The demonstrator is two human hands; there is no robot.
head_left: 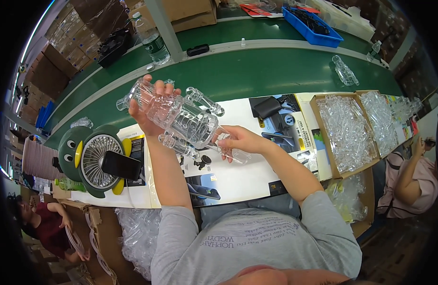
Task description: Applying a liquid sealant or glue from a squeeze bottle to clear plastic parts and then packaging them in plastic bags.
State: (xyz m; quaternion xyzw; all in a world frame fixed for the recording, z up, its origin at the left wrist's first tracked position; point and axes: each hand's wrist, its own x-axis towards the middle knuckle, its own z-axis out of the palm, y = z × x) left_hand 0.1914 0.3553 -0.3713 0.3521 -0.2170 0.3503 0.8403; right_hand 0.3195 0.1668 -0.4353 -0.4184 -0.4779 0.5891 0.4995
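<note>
A clear, hollow plastic figure [193, 124] lies slantwise in the air over the table, between my two hands. My left hand [150, 107] is wrapped round its rounded head end, with the fingertips showing over the far side. Two clear limb-like pieces stick out from the body, one on the far side [204, 101] and one on the near side [178, 146]. My right hand [238, 141] grips a clear tubular piece [240, 156] at the lower right end of the figure. Whether that piece is fully joined to the body, I cannot tell.
Open cartons of clear plastic parts [346, 135] stand at the right. A penguin-shaped fan [93, 156] with a phone [121, 165] against it is at the left. Behind are a green conveyor [257, 71], a water bottle [152, 42] and a blue tray [311, 28]. Other people sit either side.
</note>
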